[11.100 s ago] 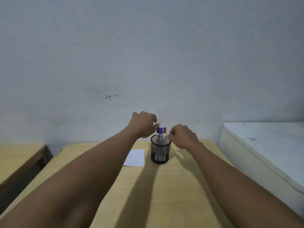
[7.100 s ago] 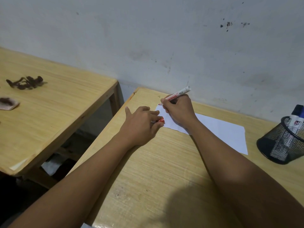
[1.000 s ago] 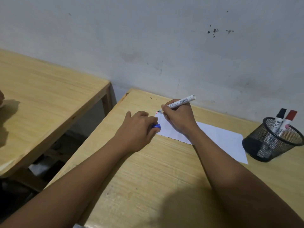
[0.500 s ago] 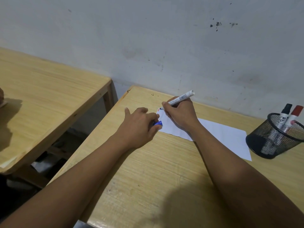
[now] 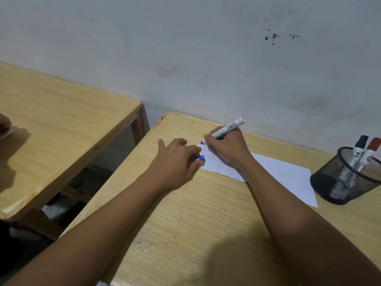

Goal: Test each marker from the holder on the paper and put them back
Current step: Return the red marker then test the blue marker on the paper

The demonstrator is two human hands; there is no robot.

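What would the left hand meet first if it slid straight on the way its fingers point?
Probably the paper: the left hand, holding the blue cap, points at its near corner, then the right hand. Depth is unclear.

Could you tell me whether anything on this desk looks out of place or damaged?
Nothing stands out. The paper lies flat, the mesh holder stands upright with two capped markers, and the blue cap is off only because its marker is in use.
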